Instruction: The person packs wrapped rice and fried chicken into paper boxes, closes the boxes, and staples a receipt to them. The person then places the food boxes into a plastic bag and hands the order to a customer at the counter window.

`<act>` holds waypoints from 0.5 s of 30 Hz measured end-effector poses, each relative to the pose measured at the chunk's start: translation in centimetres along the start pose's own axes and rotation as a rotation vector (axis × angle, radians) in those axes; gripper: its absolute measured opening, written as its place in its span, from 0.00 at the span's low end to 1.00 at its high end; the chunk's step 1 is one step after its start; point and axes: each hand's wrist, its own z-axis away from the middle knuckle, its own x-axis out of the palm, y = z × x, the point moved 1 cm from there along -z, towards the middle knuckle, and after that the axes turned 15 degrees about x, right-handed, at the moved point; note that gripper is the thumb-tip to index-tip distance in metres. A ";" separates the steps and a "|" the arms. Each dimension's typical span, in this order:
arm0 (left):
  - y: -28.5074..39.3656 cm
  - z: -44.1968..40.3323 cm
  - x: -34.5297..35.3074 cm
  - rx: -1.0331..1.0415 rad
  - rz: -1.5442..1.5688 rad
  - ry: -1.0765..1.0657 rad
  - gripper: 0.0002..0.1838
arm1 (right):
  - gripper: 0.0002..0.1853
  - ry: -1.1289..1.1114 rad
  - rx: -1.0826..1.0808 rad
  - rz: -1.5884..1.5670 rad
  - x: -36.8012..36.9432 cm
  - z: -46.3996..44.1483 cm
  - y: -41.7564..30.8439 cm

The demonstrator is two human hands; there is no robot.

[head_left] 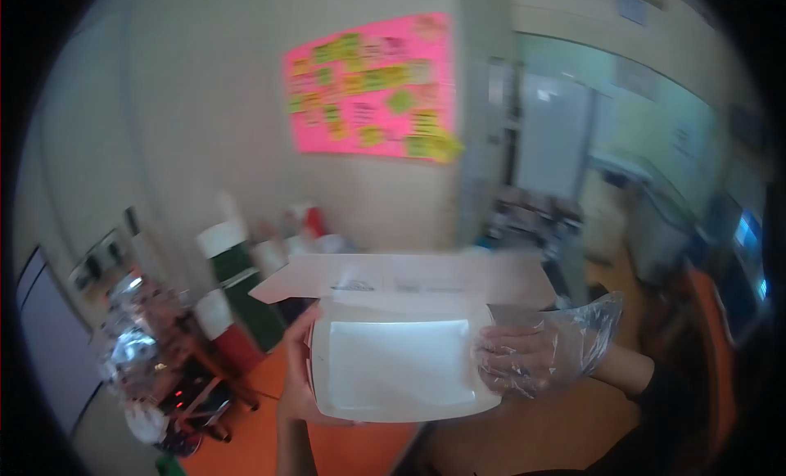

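Left hand (297,386) grips the white cardboard box (399,364) by its left side, flap (434,279) already raised, no contents discernible, while the right hand (521,357), grip unclear through clear plastic (591,322), meets the box's right end, orange counter (352,447) below the box.

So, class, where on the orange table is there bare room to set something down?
Orange tabletop shows bare between the left hand and the black device, and below the white box, right of the left forearm. It's crowded around the silver bundle and green container.
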 end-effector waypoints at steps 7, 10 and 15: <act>5.0 -1.9 33.6 0.257 0.437 0.126 0.51 | 0.25 -0.103 1.111 -0.232 -11.7 25.5 -14.5; 13.2 -2.6 45.5 0.319 0.382 -0.212 0.52 | 0.24 0.132 1.543 -0.494 -13.7 30.1 -21.9; 25.3 -2.5 59.4 0.417 0.673 -0.405 0.52 | 0.22 0.628 2.049 -0.877 -16.9 40.9 -32.5</act>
